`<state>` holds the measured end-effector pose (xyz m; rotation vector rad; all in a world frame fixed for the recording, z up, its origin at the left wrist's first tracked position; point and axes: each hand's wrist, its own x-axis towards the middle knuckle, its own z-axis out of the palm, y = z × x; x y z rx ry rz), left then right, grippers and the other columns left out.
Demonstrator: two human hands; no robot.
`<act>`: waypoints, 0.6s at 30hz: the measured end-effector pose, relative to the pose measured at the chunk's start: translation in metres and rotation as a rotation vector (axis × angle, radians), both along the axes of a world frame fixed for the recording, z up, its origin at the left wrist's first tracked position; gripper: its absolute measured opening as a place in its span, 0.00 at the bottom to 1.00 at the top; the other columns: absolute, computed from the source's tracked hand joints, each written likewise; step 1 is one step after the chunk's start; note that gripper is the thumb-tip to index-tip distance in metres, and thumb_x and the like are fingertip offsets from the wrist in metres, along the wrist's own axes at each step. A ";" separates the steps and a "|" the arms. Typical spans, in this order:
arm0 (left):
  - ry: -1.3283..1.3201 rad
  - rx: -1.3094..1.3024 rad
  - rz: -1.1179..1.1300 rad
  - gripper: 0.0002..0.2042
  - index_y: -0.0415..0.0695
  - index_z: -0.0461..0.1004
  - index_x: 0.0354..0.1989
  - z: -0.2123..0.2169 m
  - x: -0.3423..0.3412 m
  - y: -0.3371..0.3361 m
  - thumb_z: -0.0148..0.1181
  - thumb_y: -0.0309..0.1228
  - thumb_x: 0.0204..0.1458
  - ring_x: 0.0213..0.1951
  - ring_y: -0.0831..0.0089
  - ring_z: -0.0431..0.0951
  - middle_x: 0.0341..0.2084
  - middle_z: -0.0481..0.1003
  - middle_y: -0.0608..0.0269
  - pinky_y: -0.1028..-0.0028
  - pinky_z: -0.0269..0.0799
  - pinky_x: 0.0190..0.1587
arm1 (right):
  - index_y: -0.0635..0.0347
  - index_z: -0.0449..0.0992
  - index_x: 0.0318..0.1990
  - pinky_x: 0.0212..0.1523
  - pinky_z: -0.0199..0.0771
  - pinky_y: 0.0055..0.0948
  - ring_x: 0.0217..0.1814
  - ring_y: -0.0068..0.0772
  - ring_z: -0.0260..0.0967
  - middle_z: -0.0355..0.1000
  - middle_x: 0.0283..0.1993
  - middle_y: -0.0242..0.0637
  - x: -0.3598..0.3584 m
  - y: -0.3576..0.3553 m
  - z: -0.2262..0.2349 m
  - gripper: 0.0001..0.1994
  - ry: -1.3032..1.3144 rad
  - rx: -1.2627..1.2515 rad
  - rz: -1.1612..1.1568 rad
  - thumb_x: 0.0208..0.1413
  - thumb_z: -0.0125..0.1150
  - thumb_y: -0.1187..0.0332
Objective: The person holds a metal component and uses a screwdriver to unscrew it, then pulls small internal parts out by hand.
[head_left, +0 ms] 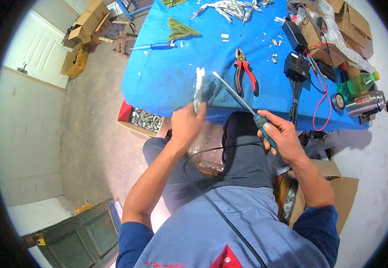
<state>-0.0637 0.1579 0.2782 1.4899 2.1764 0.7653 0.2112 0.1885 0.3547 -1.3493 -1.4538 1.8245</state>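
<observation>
Now my left hand (186, 123) grips a slim white part (199, 87), my right hand (283, 134) a teal-handled screwdriver (243, 103), over the blue table (167, 76), concrete floor (91, 134)

your left hand (186, 124) grips a narrow white part (199, 87) upright at the near edge of the blue table (167, 76); your right hand (283, 136) holds a teal-handled screwdriver (243, 105), its shaft slanting up toward the part, tip just beside it. red-handled pliers (245, 71) lie just beyond, a blue-handled screwdriver (158, 46) and green cloth (179, 29) farther left. a box of metal pieces (145, 119) sits under the table edge
</observation>
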 end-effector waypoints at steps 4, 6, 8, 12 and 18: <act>-0.101 -0.038 0.061 0.23 0.34 0.78 0.30 0.014 0.000 0.005 0.55 0.47 0.56 0.32 0.40 0.78 0.23 0.76 0.37 0.50 0.71 0.39 | 0.57 0.68 0.64 0.21 0.67 0.16 0.25 0.14 0.68 0.74 0.35 0.32 0.000 0.003 -0.004 0.21 0.081 0.028 0.117 0.65 0.54 0.65; -0.105 -0.075 0.058 0.24 0.32 0.79 0.34 0.017 0.002 0.006 0.56 0.47 0.54 0.33 0.40 0.78 0.24 0.76 0.37 0.51 0.71 0.40 | 0.58 0.68 0.64 0.20 0.67 0.16 0.25 0.15 0.68 0.73 0.35 0.32 -0.004 0.007 0.001 0.21 0.020 0.019 0.205 0.65 0.54 0.65; -0.111 -0.049 0.058 0.24 0.31 0.79 0.35 0.011 -0.002 0.006 0.56 0.47 0.54 0.33 0.40 0.78 0.24 0.77 0.37 0.52 0.72 0.40 | 0.58 0.68 0.64 0.20 0.66 0.16 0.25 0.14 0.68 0.73 0.35 0.32 -0.005 0.010 0.005 0.21 -0.017 0.013 0.249 0.65 0.53 0.65; -0.261 -0.191 0.070 0.26 0.30 0.79 0.35 0.015 -0.007 0.012 0.57 0.48 0.53 0.34 0.44 0.80 0.23 0.77 0.36 0.54 0.72 0.41 | 0.58 0.67 0.64 0.18 0.65 0.15 0.25 0.14 0.67 0.73 0.36 0.32 0.000 0.008 0.005 0.21 -0.020 -0.039 0.224 0.66 0.53 0.65; -0.194 -0.137 0.050 0.27 0.32 0.79 0.35 0.014 -0.005 0.010 0.59 0.51 0.55 0.20 0.69 0.75 0.11 0.70 0.57 0.63 0.68 0.26 | 0.58 0.67 0.65 0.17 0.64 0.15 0.25 0.15 0.67 0.73 0.36 0.32 0.006 -0.002 -0.004 0.21 0.000 -0.102 0.196 0.66 0.52 0.63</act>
